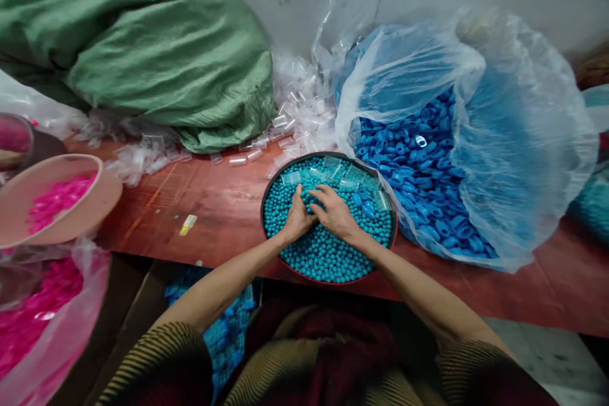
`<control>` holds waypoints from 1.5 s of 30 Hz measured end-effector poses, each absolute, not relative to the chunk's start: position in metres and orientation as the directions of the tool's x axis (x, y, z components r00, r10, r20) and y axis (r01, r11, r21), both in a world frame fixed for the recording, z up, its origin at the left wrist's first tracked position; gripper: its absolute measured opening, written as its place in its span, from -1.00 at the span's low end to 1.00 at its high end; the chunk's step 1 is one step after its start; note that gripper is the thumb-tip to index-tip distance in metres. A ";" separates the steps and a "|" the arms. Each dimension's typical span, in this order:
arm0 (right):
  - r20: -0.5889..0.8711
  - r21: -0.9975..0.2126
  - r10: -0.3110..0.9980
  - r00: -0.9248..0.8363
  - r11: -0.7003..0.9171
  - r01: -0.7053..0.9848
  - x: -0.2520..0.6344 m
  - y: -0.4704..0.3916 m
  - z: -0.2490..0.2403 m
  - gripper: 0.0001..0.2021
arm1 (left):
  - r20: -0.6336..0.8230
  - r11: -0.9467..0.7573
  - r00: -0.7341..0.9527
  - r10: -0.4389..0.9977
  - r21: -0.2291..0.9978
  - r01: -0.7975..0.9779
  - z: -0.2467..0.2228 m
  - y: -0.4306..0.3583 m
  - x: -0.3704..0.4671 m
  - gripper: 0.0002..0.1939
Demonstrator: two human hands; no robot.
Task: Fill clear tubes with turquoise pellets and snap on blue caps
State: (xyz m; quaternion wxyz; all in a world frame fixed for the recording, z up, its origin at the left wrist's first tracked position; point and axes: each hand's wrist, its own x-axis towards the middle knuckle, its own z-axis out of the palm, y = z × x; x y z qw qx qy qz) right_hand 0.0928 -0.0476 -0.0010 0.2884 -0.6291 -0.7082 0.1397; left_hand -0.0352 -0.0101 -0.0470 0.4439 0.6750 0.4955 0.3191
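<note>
A round, dark-walled basin (392, 228) full of small teal beads (328, 261) stands at the front edge of the table. My left hand (299, 217) is low over the beads, its fingers bent inward and partly hidden. Beside it, my right hand (335, 212) curls its fingers toward the left one. The hands meet near the middle of the basin; what lies between their fingertips is too small to make out. Several clear plastic tubes (333, 169) lie on the beads along the far side. A few blue plastic pieces (365, 204) rest on them to the right.
Right of the basin, a clear plastic bag (514, 158) spills blue pieces (423, 168). Behind are loose clear tubes (297, 117) and a large green sack (157, 44). A pink bowl (107, 184) with pink pieces stands left on the reddish table (228, 203). Below it sits a bag of pink parts (47, 311).
</note>
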 end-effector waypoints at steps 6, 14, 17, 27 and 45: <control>0.080 0.005 0.977 0.197 -0.198 0.980 0.155 -0.072 0.005 -0.73 | 0.110 -0.275 0.280 0.954 0.699 0.660 -0.029 -0.031 -0.046 -0.38; 0.063 -0.038 0.997 0.051 -0.049 0.998 0.140 -0.062 -0.008 -0.80 | 0.037 -0.356 0.369 0.929 0.373 0.857 -0.007 -0.036 -0.040 -0.73; 0.071 -0.194 0.997 -0.036 0.049 0.980 0.129 -0.064 -0.012 -0.76 | 0.013 -0.396 0.413 0.911 0.317 0.862 -0.008 -0.035 -0.037 -0.74; 0.345 -0.662 0.938 -0.033 0.268 0.700 0.130 -0.062 -0.015 -0.73 | 0.096 -0.445 0.460 0.883 0.485 0.753 0.000 -0.027 -0.046 -0.85; 0.147 -0.866 0.989 -0.008 0.133 0.483 0.113 -0.059 0.012 -0.81 | -0.072 -0.124 0.501 0.863 0.929 0.348 0.000 -0.017 -0.046 -0.53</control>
